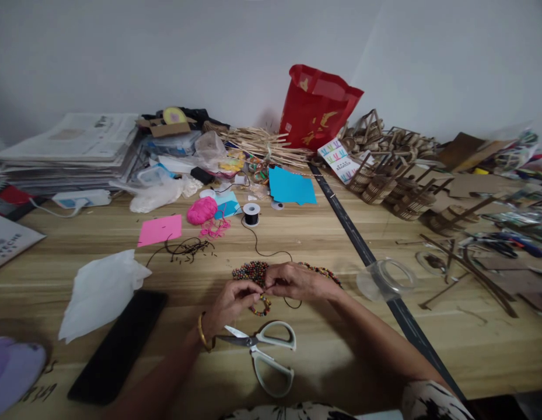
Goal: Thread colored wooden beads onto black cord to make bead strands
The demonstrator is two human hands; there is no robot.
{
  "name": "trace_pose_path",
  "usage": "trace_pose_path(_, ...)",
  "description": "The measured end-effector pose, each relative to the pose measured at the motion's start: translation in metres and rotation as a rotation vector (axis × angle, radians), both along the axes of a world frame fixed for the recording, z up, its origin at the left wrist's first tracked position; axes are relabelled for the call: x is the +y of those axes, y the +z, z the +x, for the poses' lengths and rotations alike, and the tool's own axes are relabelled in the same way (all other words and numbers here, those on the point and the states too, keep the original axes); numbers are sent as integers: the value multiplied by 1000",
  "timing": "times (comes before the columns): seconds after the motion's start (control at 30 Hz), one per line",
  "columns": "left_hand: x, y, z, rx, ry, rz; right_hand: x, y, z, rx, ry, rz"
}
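On the cluttered wooden counter [332,233], near the middle, the left hand [230,303] and right hand [297,281] pinch a small loop of multicoloured beads [262,305] on thin black cord [271,253], seemingly mid-knotting, so the white-handled scissors [264,350] just beside them look needed for trimming.

Wooden table [323,245]: scissors [264,350], phone [119,347], bead pile [251,271], thread spool [251,213].

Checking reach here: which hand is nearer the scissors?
Left. The left hand sits just above the scissors, near the blade tips; the right hand is farther up, beside the beads.
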State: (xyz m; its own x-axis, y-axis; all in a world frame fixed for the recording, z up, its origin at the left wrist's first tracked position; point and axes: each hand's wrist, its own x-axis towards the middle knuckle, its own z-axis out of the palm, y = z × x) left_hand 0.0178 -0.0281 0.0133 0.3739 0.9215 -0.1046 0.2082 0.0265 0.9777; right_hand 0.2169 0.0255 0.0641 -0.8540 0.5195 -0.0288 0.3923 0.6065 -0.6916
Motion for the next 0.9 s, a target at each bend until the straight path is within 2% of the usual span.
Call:
trace_pose_path(0.1,-1,2,1,20,7,20,3,0,2,64,6,-21)
trace_pose_path(0.17,-1,3,1,17,1,40,3,-3,0,149,4,-89)
trace_pose_path(0.37,-1,0,1,-31,-2,23,-3,-16,-16,501,-98,-544)
trace_pose_path(0.5,0,-2,1,-119,-33,-14,-6,-23,-23,595,-173,-686)
trace_pose_path(0.67,-1,-2,2,-208,-52,16,-10,-29,-28,621,-219,-737)
trace_pose_path(0.9,-1,-2,4,-156,-56,36,-22,-13,-32,561,-235,-565)
